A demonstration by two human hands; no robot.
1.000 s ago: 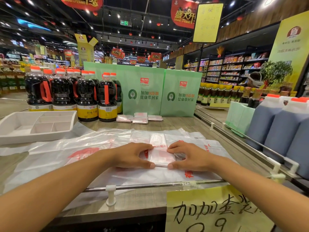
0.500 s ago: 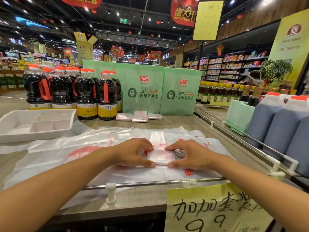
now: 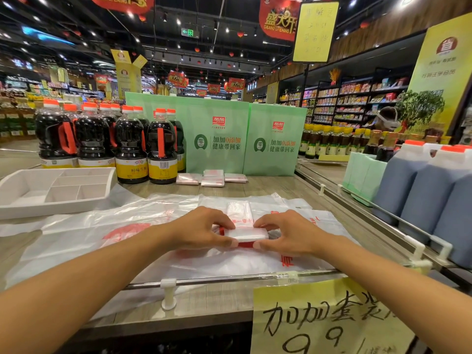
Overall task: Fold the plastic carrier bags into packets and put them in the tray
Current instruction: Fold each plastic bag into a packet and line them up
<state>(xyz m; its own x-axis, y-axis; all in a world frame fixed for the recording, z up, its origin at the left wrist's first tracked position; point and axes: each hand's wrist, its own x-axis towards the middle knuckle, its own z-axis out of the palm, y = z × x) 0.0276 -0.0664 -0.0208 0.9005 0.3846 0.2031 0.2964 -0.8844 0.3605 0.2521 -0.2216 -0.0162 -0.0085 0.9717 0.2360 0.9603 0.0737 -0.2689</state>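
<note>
Mid-frame, your left hand (image 3: 201,231) and right hand (image 3: 288,233) are pinching a half-folded translucent plastic bag (image 3: 246,233); three packets (image 3: 212,178) are lying outside the white divided tray (image 3: 51,205).

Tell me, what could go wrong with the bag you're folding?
The packet may spring open if the left hand or right hand lets go, since a strip beyond it is not yet folded. It lies on loose bags, so it may slide. The tray sits far left, so carrying might loosen it.
</note>
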